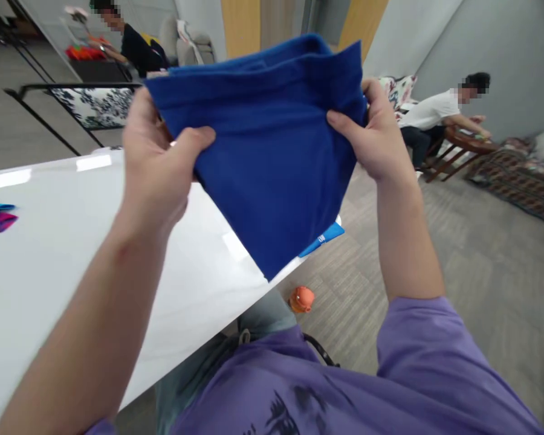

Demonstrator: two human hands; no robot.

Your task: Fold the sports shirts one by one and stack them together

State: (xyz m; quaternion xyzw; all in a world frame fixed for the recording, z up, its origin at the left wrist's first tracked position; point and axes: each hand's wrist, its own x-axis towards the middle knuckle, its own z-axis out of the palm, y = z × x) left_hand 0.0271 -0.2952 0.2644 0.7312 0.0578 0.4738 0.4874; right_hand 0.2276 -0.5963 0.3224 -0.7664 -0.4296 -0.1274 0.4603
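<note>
A dark blue folded cloth [272, 157] hangs in the air in front of me, above the white table's edge. Its top edge is wide and hemmed, and it narrows to a point at the bottom; a lighter blue layer shows behind the top. My left hand [158, 151] grips its left upper side, thumb on the front. My right hand [372, 130] pinches the upper right side the same way, with its other fingers mostly hidden behind. Below, a brighter blue cloth [324, 238] with a small white print lies at the table's edge, partly covered.
The white table [72, 254] stretches to the left, with turquoise and magenta cloth [0, 219] at its far left. An orange object [301, 299] is on the floor by my leg. A black-framed rack [95, 106] stands behind. Two people [140, 51] [439, 112] sit further back.
</note>
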